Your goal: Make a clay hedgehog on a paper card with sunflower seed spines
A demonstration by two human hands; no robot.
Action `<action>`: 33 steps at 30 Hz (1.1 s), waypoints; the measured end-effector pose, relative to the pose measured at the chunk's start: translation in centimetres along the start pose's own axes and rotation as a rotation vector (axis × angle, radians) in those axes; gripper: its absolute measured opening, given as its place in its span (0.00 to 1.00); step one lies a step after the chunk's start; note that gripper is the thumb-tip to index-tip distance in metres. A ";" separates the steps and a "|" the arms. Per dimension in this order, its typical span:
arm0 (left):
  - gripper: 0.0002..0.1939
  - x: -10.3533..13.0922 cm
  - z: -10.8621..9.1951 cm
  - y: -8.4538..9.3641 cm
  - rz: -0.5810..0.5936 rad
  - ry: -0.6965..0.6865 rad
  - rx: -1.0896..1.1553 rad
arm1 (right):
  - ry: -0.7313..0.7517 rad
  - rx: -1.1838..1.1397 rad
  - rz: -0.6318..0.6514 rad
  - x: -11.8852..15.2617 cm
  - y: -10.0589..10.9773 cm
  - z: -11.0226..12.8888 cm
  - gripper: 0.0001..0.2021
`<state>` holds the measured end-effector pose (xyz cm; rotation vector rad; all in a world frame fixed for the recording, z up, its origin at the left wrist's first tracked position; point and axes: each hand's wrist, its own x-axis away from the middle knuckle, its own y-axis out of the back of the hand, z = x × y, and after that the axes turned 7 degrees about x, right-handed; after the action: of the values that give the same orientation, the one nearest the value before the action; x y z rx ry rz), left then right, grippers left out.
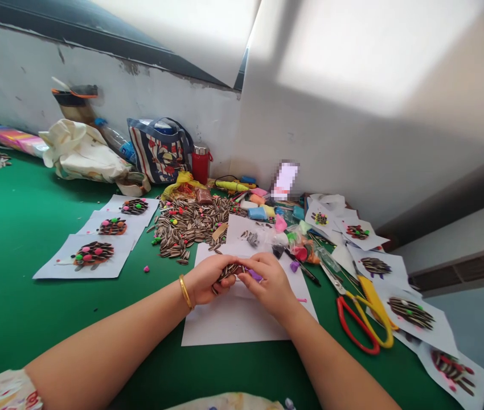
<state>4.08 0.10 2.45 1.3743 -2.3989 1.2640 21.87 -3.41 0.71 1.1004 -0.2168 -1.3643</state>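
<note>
Over a white paper sheet [233,327] on the green table, both hands meet at a small bundle of striped sunflower seeds [230,272]. My left hand [210,278], with a gold bangle at its wrist, has its fingers wrapped round the seeds. My right hand [270,282] touches the bundle's right side with thumb and fingers; purple clay [254,275] shows by its fingers. What its fingertips pinch is too small to tell. Behind the hands lies a pile of loose seeds [186,225].
Seed-and-clay hedgehog pictures lie on papers at left [92,256] and right [410,313]. Scissors [364,324] and a yellow cutter [374,296] rest right of the sheet. Coloured clay [280,223], a red flask [201,165] and a striped bag [160,151] stand farther back.
</note>
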 end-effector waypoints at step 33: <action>0.07 -1.2 -0.8 1.8 -0.137 -0.061 0.228 | 0.333 0.559 0.208 0.5 -1.8 0.0 0.07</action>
<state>3.18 1.87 1.31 1.6279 -2.2080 1.5163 20.79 -3.47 -0.82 1.6988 -0.4717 -0.9336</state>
